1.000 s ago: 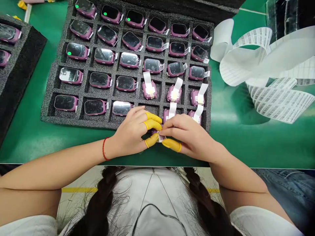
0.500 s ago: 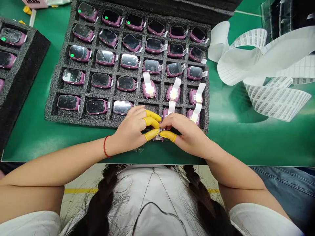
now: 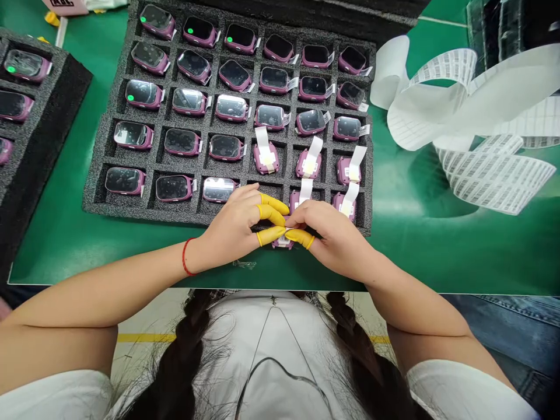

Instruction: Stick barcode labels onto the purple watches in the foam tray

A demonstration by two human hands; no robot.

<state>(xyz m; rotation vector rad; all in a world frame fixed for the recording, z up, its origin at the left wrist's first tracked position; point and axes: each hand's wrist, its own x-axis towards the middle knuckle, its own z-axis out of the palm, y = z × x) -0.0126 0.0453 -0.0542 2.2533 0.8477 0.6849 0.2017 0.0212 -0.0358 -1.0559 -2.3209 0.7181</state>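
Note:
A purple smartwatch body is face down at the tray's front edge, between my two hands, with a small white printed label on its back. My left hand, with yellow finger cots on the thumb and two fingers, is closed around the watch's left side and upper edge. From the other side my right hand pinches at the label, its thumb in a yellow cot. The fingers cover most of the watch, and I cannot tell how firmly the label is stuck.
A black foam tray holds many purple watches, most screen up, several face down with white strips. Another foam tray stands at the left. Curled label strips lie at the right. A clear film scrap rests near the table's front edge.
Around the label my thumbs and fingertips have shifted slightly, so more of the watch's lower back shows below them. The whole scene has drifted a little with the head camera.

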